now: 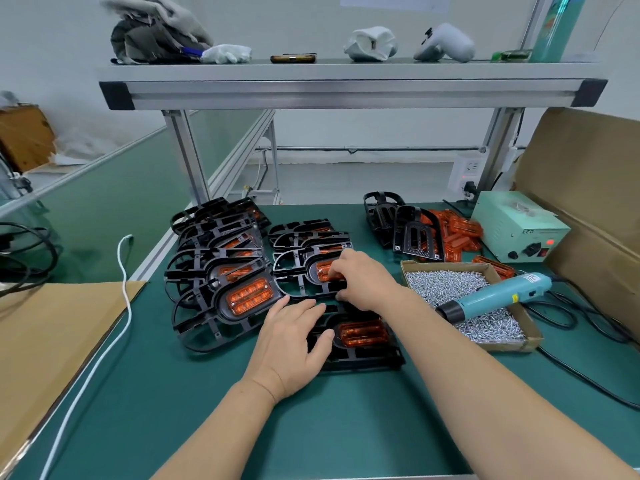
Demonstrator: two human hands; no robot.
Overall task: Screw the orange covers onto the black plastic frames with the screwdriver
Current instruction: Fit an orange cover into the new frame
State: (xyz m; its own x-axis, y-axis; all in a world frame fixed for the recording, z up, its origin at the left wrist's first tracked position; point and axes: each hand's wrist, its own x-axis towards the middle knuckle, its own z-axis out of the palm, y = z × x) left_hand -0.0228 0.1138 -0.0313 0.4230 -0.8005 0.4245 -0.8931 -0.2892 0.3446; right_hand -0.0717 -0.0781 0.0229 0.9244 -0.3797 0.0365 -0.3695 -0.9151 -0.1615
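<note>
1. Well, at the far left I see a white cable (pixel 126 289) snaking over the green mat (pixel 207 410), beside a flat cardboard sheet (pixel 52 323).
2. Next is a stack of frames (pixel 214 258): glossy black plastic, ribbed, with looping rims. The top cover (pixel 251 296) is a translucent orange rounded rectangle with ridges inside.
3. My left hand (pixel 291 341) lies flat, fingers straight and spread, resting on the left end of the near frame (pixel 360 358). That frame sits on the mat straight in front of me, its orange cover (pixel 363 332) seated in it.
4. My right hand (pixel 360 282) is stretched past it and grips the middle frame (pixel 294 271), fingers curled over that frame's cover and thumb at its near edge.
5. To the right, a shallow cardboard tray (pixel 533 336) holds a heap of small silver screws (pixel 446 282). The teal screwdriver (pixel 498 296) lies across them, black nose pointing left; its yellow sticker is too small for me to read.
6. Behind the tray, loose orange covers (pixel 460 230) are piled against upright frames (pixel 412 233).
7. At the far right, the pale green metal power box (pixel 512 216) reads "LED".
</note>
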